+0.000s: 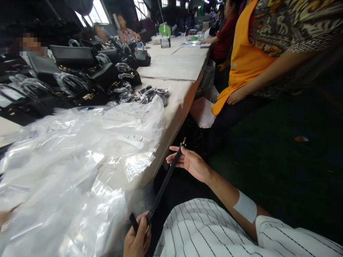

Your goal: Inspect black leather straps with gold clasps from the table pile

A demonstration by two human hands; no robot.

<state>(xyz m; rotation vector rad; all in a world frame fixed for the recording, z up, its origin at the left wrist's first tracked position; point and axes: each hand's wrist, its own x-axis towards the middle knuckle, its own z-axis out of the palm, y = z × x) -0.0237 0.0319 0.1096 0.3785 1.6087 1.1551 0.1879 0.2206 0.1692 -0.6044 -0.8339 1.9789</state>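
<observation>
A narrow black strap (164,182) with a small gold fitting at its far end runs between my two hands, just off the table's front edge. My left hand (138,239) grips its near end at the bottom of the view. My right hand (189,162) holds the far end near the gold fitting, fingers partly spread. A white patch sits on my right forearm. A heap of clear plastic bags (75,167) lies on the table to the left of both hands.
The long beige table (177,67) runs away from me. Black handbags (80,75) wrapped in plastic crowd its left side, with bundled straps (150,94) beside them. A person in an orange apron (246,53) leans at the right edge. Other people sit farther back.
</observation>
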